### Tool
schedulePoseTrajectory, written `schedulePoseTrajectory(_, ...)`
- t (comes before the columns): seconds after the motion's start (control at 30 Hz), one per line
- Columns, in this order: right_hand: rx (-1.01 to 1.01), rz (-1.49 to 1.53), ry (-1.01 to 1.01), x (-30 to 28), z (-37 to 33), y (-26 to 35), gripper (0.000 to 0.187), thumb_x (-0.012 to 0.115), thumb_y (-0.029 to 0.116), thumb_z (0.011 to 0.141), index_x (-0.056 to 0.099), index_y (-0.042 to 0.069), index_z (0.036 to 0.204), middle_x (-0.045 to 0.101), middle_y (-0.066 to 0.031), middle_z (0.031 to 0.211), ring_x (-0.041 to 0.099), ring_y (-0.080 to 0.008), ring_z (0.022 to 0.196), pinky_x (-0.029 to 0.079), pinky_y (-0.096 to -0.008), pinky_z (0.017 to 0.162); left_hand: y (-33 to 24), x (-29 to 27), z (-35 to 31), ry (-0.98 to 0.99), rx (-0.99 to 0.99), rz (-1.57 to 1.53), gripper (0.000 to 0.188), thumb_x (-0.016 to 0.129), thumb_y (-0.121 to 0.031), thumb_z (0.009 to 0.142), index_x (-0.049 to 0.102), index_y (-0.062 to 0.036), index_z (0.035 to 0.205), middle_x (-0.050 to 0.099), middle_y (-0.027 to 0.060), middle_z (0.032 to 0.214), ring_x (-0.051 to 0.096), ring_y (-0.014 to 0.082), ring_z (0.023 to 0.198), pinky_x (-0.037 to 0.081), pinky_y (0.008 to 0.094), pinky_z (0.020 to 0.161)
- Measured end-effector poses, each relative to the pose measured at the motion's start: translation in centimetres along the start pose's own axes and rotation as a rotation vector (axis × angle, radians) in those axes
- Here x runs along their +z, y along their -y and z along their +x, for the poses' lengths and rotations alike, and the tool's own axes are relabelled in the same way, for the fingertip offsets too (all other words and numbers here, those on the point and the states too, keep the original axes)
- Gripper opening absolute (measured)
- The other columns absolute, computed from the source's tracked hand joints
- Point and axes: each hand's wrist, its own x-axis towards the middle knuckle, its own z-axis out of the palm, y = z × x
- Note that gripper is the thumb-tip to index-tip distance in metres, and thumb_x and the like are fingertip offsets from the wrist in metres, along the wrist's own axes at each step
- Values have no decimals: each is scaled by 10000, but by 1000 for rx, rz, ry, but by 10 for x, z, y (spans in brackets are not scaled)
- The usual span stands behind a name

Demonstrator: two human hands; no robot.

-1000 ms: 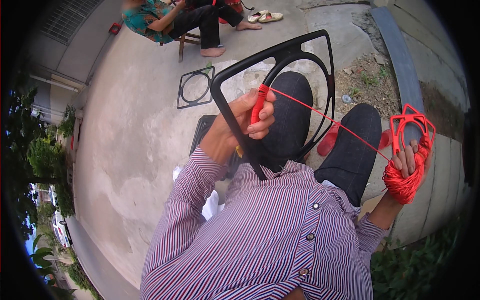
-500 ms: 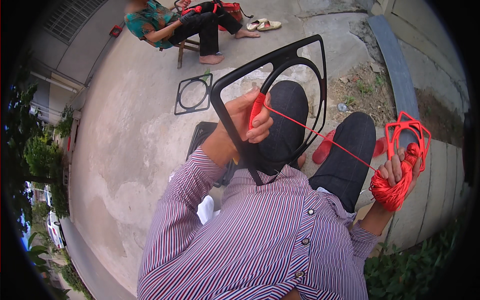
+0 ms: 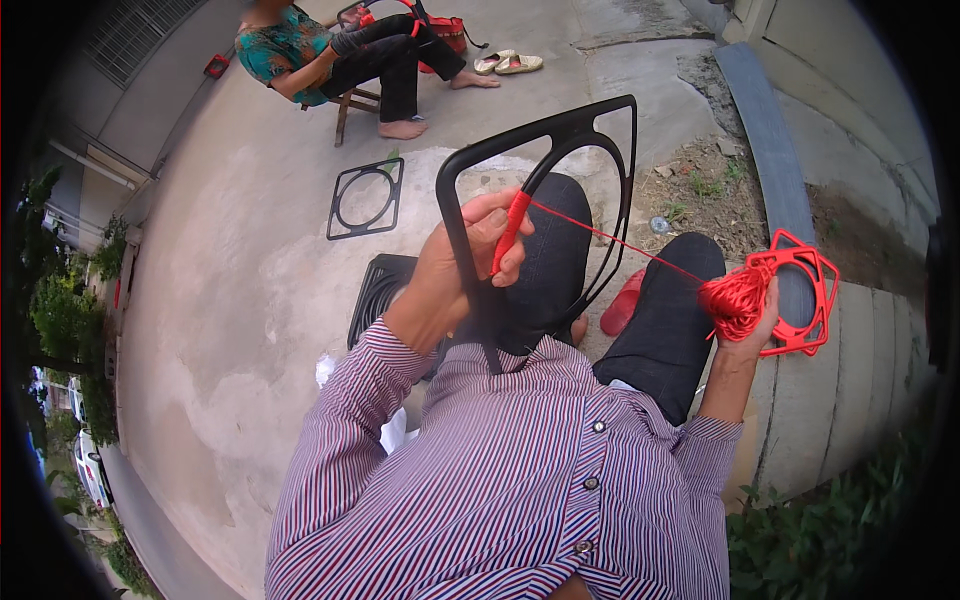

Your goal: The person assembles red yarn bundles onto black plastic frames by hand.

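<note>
My left hand is closed around the inner ring of a black square frame, which stands tilted above my lap. Its fingers pinch a section wrapped in red cord. From that wrapping a single red strand runs taut to the right, over my knees. The strand ends at a bundle of red cord gripped in my right hand. The bundle hides most of those fingers. Just beyond my right hand lie red square frames with round openings, seemingly more than one, stacked.
Another black frame lies on the concrete ahead, and a black stack of frames beside my left leg. A seated person works with red cord at the far left. Shoes, a grey plank and a red slipper are around.
My right hand has turned and come left and slightly up with the bundle, so the strand is shorter. My left hand keeps its grip on the black frame. The whole view has shifted a little.
</note>
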Motion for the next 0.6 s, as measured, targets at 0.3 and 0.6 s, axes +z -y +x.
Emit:
schedulePoseTrajectory(0.3, 325, -418, 691, 173, -53, -44, 648, 717, 64, 815, 383, -41, 1361, 643, -147, 1117, 629, -176, 992, 470, -303, 914, 9, 19, 2, 202, -170, -181, 554, 549, -322, 959, 414, 15, 1377, 574, 81, 941, 496, 106, 599, 376, 217, 478)
schedulePoseTrajectory(0.6, 186, -390, 708, 164, -32, -65, 330, 632, 260, 894, 646, -45, 1020, 677, -114, 961, 640, -160, 937, 478, -307, 905, 13, 43, -11, 164, -138, -29, 314, 553, -281, 958, 551, -12, 1119, 603, 45, 843, 530, 99, 574, 400, 231, 467)
